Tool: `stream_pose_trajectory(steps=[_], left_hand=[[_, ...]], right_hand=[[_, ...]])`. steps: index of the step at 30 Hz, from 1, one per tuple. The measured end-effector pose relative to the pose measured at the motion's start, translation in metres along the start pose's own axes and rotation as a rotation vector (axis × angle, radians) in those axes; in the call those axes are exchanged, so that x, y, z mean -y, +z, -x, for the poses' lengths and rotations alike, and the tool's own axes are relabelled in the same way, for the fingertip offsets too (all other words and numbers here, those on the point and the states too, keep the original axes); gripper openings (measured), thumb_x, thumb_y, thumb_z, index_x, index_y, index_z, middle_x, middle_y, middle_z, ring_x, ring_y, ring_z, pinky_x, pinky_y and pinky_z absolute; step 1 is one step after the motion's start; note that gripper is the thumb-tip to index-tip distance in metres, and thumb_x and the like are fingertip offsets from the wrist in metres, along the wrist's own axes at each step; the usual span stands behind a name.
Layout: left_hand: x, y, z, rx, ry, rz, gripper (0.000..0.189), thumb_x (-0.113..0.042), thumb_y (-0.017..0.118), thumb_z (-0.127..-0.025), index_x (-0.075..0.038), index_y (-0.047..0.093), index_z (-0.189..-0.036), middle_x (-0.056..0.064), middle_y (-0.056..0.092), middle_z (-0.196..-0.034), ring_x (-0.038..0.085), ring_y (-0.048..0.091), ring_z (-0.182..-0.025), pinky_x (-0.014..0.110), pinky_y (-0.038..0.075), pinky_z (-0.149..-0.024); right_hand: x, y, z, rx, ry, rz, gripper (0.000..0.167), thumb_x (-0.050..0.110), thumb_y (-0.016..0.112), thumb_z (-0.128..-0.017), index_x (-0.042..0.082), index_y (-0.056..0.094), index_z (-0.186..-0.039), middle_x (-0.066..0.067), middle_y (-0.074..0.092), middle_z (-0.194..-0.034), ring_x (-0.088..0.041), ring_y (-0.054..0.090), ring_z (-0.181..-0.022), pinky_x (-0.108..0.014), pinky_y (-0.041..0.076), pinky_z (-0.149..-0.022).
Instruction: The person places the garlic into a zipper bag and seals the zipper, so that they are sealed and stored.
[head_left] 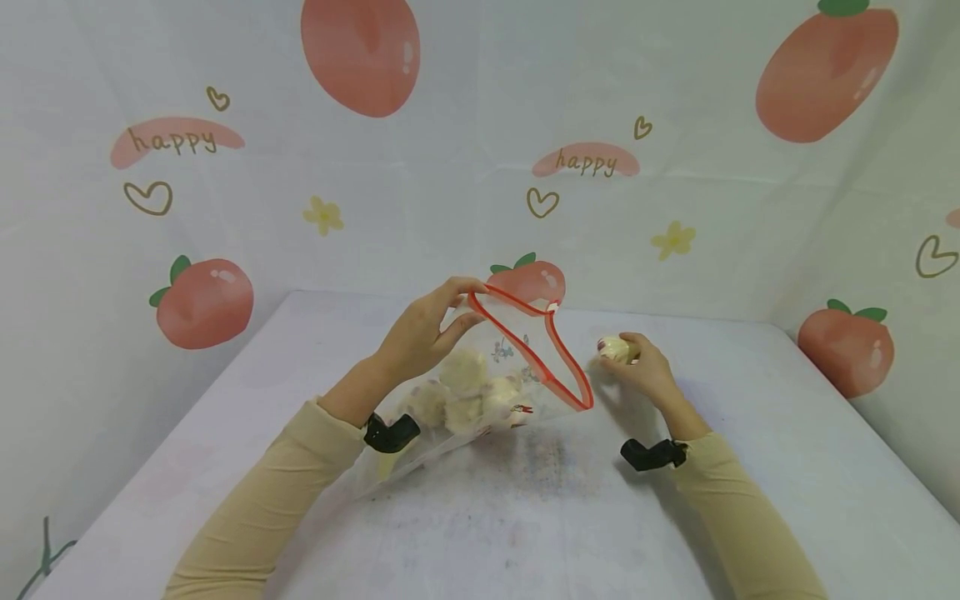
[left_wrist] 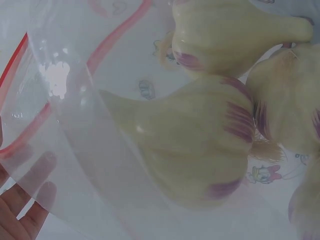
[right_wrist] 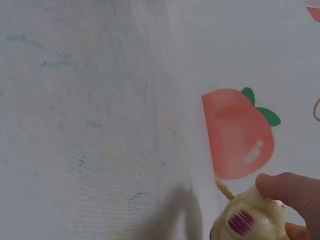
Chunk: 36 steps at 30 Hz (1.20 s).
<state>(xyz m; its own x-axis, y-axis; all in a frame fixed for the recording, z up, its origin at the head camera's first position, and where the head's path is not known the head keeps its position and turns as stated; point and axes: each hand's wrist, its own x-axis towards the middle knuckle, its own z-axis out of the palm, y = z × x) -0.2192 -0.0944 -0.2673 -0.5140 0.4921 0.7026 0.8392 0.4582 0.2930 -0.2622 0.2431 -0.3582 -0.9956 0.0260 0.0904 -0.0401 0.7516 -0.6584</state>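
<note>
With its fingers and thumb, my left hand [head_left: 422, 332] pinches the rim of a clear plastic zip bag [head_left: 543, 392] edged in red, and the bag's mouth gapes toward the right. Several garlic bulbs [head_left: 463, 392] lie inside; in the left wrist view one garlic bulb [left_wrist: 195, 145] shows cream skin with purple streaks through the film. Right of the bag mouth, my right hand [head_left: 647, 367] grips a single garlic bulb [head_left: 613, 348] above the table. The right wrist view shows that held bulb [right_wrist: 250, 220] with a purple patch and a tan root tuft, between thumb and fingers.
A pale table [head_left: 525, 525] with faint smudges spreads under both hands. Behind it hangs a white curtain [head_left: 450, 167] printed with red fruit, hearts and "happy". Black wrist cameras are strapped to both wrists.
</note>
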Motion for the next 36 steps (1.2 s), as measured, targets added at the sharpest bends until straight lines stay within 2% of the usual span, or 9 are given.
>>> stream_pose_trajectory(steps=[5,10,18,22,26,29,36], left_hand=[[-0.001,0.000,0.000,0.003,0.000,0.001,0.043,-0.040,0.044,-0.094,-0.007,0.046,-0.122,0.017,0.061,-0.118,0.038,0.065,-0.101,0.047,0.052,-0.085],[-0.001,-0.001,0.000,0.003,0.001,0.004,0.052,-0.048,0.036,-0.093,-0.007,0.046,-0.122,0.018,0.061,-0.118,0.038,0.065,-0.101,0.046,0.052,-0.085],[-0.001,-0.001,-0.001,0.004,0.008,0.001,0.042,-0.038,0.045,-0.094,-0.006,0.045,-0.122,0.018,0.061,-0.119,0.037,0.066,-0.101,0.045,0.053,-0.082],[-0.002,-0.002,0.000,0.007,0.005,0.000,0.039,-0.034,0.048,-0.094,-0.007,0.045,-0.122,0.017,0.061,-0.119,0.037,0.066,-0.101,0.045,0.054,-0.080],[-0.003,-0.002,0.000,0.011,-0.001,-0.003,0.035,-0.025,0.054,-0.093,-0.007,0.046,-0.122,0.017,0.061,-0.119,0.037,0.065,-0.101,0.045,0.053,-0.082],[-0.003,-0.002,0.000,0.011,-0.001,-0.006,0.035,-0.018,0.059,-0.091,-0.006,0.046,-0.122,0.017,0.061,-0.118,0.037,0.066,-0.101,0.045,0.053,-0.083],[-0.001,-0.001,-0.001,0.002,0.013,-0.009,0.036,-0.024,0.055,-0.093,-0.006,0.046,-0.122,0.016,0.062,-0.116,0.036,0.066,-0.099,0.044,0.054,-0.081]], right_hand=[[-0.001,-0.005,0.001,0.007,0.008,-0.010,0.067,0.030,0.064,-0.086,-0.002,0.036,-0.138,-0.029,0.048,-0.127,-0.038,0.047,-0.109,-0.028,0.038,-0.074],[0.000,-0.010,0.003,0.013,0.005,-0.025,0.068,0.032,0.064,-0.087,-0.001,0.035,-0.139,-0.028,0.047,-0.129,-0.037,0.047,-0.111,-0.027,0.038,-0.072],[0.002,-0.019,0.008,0.018,-0.011,-0.047,0.070,0.034,0.064,-0.087,0.000,0.034,-0.140,-0.027,0.047,-0.128,-0.038,0.047,-0.113,-0.026,0.038,-0.073],[0.006,-0.023,0.012,0.007,-0.035,-0.059,0.068,0.032,0.064,-0.087,-0.001,0.035,-0.139,-0.026,0.050,-0.121,-0.037,0.048,-0.111,-0.026,0.038,-0.073],[0.009,-0.027,0.015,-0.002,-0.048,-0.077,0.067,0.032,0.064,-0.087,0.000,0.036,-0.139,-0.025,0.051,-0.115,-0.034,0.049,-0.108,-0.025,0.038,-0.071],[0.011,-0.029,0.016,-0.005,-0.053,-0.080,0.067,0.033,0.064,-0.087,0.001,0.036,-0.139,-0.025,0.051,-0.117,-0.034,0.049,-0.107,-0.024,0.039,-0.069],[0.017,-0.035,0.020,0.010,-0.066,-0.103,0.069,0.034,0.064,-0.087,0.003,0.034,-0.141,-0.025,0.048,-0.127,-0.035,0.048,-0.110,-0.024,0.040,-0.071]])
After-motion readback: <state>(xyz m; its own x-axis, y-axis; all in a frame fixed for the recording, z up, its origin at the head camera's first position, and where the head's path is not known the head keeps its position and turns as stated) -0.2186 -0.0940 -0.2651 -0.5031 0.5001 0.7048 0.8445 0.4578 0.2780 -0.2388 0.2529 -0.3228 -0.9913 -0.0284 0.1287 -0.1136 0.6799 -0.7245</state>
